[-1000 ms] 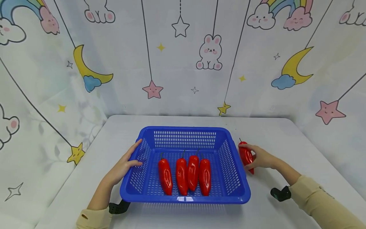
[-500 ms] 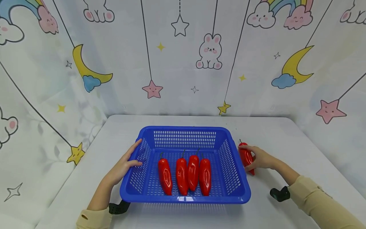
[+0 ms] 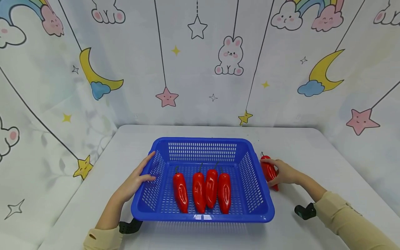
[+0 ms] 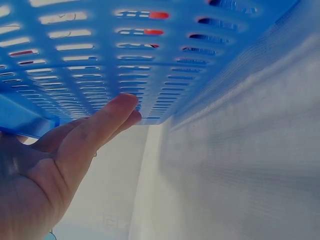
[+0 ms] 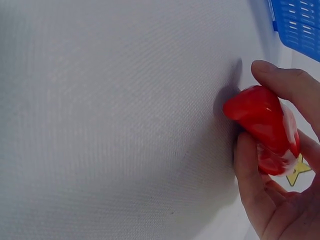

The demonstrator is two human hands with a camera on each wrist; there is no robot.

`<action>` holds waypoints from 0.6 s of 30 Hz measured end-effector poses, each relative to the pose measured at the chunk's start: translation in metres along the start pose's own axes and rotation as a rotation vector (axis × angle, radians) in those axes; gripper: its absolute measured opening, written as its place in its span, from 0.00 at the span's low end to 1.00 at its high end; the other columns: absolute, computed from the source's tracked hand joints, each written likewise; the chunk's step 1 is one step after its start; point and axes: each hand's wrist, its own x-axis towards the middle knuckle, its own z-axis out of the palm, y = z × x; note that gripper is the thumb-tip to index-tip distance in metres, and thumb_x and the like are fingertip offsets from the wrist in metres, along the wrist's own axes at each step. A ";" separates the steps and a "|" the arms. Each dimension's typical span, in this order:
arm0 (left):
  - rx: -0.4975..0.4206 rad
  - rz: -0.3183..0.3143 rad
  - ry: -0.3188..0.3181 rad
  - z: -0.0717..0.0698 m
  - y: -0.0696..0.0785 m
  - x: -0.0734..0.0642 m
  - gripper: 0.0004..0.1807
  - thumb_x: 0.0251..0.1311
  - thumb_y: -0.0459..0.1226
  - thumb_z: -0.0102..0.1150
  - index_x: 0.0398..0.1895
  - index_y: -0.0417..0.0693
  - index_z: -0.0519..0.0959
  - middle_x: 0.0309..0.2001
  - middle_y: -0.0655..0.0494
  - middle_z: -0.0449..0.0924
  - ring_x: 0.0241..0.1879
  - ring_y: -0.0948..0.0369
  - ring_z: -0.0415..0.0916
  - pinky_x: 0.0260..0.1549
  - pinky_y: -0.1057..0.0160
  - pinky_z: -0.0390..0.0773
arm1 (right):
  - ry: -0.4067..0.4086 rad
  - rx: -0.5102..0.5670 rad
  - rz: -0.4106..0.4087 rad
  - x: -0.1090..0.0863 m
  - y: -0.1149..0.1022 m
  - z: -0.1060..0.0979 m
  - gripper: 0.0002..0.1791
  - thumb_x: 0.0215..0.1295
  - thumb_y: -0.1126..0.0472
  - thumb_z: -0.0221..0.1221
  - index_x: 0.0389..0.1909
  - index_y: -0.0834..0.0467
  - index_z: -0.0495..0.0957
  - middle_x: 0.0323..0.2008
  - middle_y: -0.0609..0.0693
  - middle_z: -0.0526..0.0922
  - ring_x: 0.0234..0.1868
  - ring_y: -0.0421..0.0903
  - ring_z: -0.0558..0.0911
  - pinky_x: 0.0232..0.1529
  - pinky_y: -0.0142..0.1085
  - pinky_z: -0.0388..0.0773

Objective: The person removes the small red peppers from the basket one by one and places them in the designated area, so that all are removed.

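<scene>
A blue plastic basket with slotted walls stands on the table. Four-sided and shallow, it holds several glossy red chili peppers lying side by side, stems toward the far wall. My left hand grips the basket's left rim; from the left wrist view, its fingers lie against the slotted outer wall. Just outside the basket's right wall, my right hand holds another red chili pepper between thumb and fingers. In the right wrist view that pepper is close over the table, its tip pointing toward the camera.
A white table spreads around the basket. Behind and beside it hangs a pale cloth backdrop printed with stars, moons and rabbits. Dark wrist-worn devices sit below both hands at the beige sleeves.
The pepper under the right hand shifts very slightly toward the person over the first half second, then stays put. The left hand and the basket stay in place.
</scene>
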 end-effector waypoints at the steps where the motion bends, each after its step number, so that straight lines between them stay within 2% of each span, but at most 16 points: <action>1: -0.001 -0.001 0.001 0.000 0.000 0.000 0.41 0.56 0.32 0.45 0.72 0.62 0.44 0.72 0.46 0.36 0.66 0.38 0.44 0.53 0.34 0.54 | -0.002 -0.002 -0.001 0.000 0.000 0.000 0.51 0.37 0.59 0.73 0.65 0.60 0.58 0.53 0.70 0.62 0.49 0.66 0.68 0.35 0.46 0.78; 11: 0.004 0.012 -0.005 0.000 0.003 -0.001 0.41 0.56 0.32 0.46 0.72 0.61 0.44 0.72 0.45 0.35 0.66 0.38 0.41 0.54 0.33 0.50 | -0.007 -0.029 -0.001 0.000 -0.001 -0.002 0.49 0.39 0.58 0.72 0.65 0.59 0.59 0.52 0.71 0.62 0.48 0.65 0.69 0.35 0.46 0.78; 18: -0.009 0.014 -0.005 0.001 0.006 -0.003 0.41 0.56 0.32 0.47 0.72 0.62 0.44 0.72 0.44 0.35 0.66 0.38 0.42 0.54 0.33 0.52 | -0.003 -0.062 -0.004 -0.001 -0.005 -0.002 0.50 0.38 0.57 0.73 0.65 0.60 0.59 0.51 0.71 0.64 0.50 0.67 0.67 0.36 0.47 0.78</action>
